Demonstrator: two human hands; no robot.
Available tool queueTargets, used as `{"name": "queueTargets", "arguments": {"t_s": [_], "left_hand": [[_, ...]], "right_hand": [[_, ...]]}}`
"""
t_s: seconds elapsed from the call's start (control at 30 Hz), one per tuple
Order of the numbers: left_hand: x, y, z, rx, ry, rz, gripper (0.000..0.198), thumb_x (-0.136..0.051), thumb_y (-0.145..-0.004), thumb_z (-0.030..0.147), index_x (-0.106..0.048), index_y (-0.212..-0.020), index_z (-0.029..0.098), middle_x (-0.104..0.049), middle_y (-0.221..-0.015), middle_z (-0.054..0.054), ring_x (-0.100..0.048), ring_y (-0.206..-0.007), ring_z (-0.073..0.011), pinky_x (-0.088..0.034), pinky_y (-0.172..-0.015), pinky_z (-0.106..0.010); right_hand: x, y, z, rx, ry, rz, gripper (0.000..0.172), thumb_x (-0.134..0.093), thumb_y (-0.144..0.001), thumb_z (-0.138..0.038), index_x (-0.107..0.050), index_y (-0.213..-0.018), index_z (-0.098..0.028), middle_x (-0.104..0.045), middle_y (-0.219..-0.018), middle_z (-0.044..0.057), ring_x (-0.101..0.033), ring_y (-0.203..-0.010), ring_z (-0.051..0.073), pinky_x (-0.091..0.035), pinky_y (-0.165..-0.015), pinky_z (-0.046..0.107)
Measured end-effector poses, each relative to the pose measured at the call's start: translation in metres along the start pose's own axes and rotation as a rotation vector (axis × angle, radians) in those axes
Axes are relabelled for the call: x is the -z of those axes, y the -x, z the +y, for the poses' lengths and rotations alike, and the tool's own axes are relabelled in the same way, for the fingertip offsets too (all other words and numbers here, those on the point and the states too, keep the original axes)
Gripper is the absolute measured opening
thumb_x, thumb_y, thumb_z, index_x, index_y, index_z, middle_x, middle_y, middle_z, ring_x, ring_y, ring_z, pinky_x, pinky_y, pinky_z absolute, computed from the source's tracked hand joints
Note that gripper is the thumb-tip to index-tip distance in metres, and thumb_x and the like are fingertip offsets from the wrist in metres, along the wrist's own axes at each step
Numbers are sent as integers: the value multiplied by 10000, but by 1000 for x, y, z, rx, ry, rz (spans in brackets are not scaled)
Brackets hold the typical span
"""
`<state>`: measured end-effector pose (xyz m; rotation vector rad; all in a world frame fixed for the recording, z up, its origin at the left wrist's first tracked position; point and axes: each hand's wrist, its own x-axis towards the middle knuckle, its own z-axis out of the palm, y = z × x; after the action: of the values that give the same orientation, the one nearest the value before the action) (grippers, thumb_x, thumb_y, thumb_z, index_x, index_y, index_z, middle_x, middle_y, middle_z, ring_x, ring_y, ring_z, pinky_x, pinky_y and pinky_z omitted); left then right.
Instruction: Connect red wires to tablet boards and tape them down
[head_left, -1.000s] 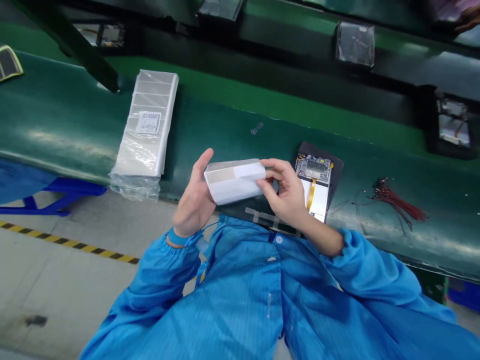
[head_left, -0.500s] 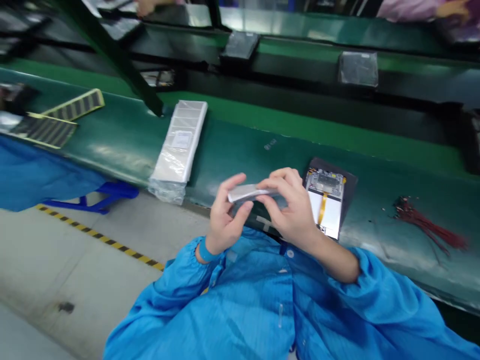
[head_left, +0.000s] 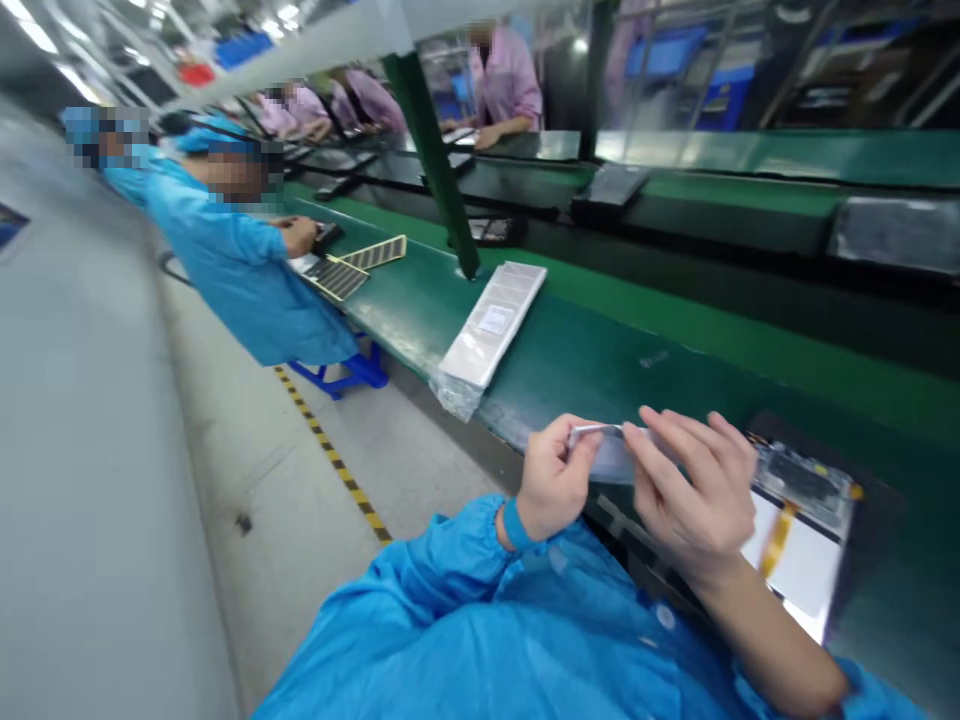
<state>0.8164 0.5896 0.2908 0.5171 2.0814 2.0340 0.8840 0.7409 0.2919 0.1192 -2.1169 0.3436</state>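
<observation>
My left hand (head_left: 556,475) pinches the left end of a thin pale flat piece (head_left: 613,462), thumb in front and fingers bent behind. A blue band circles that wrist. My right hand (head_left: 694,480) is at the piece's other end, its index fingertip on the upper edge and the other fingers raised and apart; the thumb is hidden. The piece is held above the bench's near edge, its face slightly see-through. To the right of my right hand lies an opened tablet-like device (head_left: 799,540), with a circuit board, an orange ribbon cable and white panels, on a dark sheet.
A plastic-wrapped stack of pale panels (head_left: 495,325) lies on the green bench (head_left: 600,350) beside a green post (head_left: 435,165). Striped strips (head_left: 375,252) lie farther left, near a co-worker in blue (head_left: 225,250). Wrapped dark packages (head_left: 896,232) rest on the line behind.
The view has swung left and up, bringing co-workers into sight. My left fingers have closed more tightly on the piece, while several right fingers have lifted and straightened.
</observation>
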Motion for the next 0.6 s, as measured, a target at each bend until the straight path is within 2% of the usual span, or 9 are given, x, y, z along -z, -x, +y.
{"name": "queueTargets", "arguments": {"t_s": [0.13, 0.27, 0.37, 0.43, 0.5, 0.6], "left_hand": [[-1, -3, 2, 26, 33, 8, 432, -634, -977, 592, -743, -990, 174, -694, -785, -39, -580, -675, -138, -455, -627, -264], [-2, 0, 4, -9, -28, -26, 388, -598, -1012, 535, -753, -1025, 180, -736, -822, -61, -627, -696, -156, -474, -654, -279], [-2, 2, 5, -67, -8, -90, 369, -614, -1006, 523, -737, -1105, 189, -783, -976, -96, -704, -818, -197, -530, -754, -309], [-1, -1, 5, -111, 65, -169, 461, -615, -983, 589, -697, -1198, 190, -775, -1084, -120, -713, -878, -225, -542, -784, -333], [3, -13, 7, -132, 128, -189, 561, -569, -968, 678, -680, -1222, 190, -749, -1087, -120, -681, -862, -225, -527, -763, -340], [10, -49, 14, -64, 150, -124, 581, -652, -887, 732, -700, -1068, 182, -681, -891, -67, -577, -724, -177, -462, -683, -315]], "right_hand": [[-3, 1, 4, 85, 22, 33, 449, -723, -842, -70, -726, -1216, -319, -776, -1263, 70, -747, -1097, 289, -518, -1066, 553], [-4, -7, -4, 22, 34, 82, 278, -773, -831, -89, -706, -1050, -248, -792, -1101, 78, -718, -955, 268, -558, -910, 478], [-4, -14, -7, -45, 32, 80, 168, -738, -866, -115, -669, -983, -214, -768, -1077, 101, -678, -933, 272, -531, -839, 456], [-2, -16, -7, -62, 35, 97, 107, -717, -887, -146, -656, -951, -206, -727, -1074, 117, -665, -938, 279, -517, -830, 463], [5, -16, -5, -73, 41, 120, 75, -719, -894, -179, -663, -937, -204, -670, -1071, 123, -652, -947, 285, -511, -811, 461], [26, -9, 3, -93, 18, 153, 82, -739, -884, -189, -679, -939, -201, -609, -1069, 120, -631, -924, 267, -515, -750, 418]]}}
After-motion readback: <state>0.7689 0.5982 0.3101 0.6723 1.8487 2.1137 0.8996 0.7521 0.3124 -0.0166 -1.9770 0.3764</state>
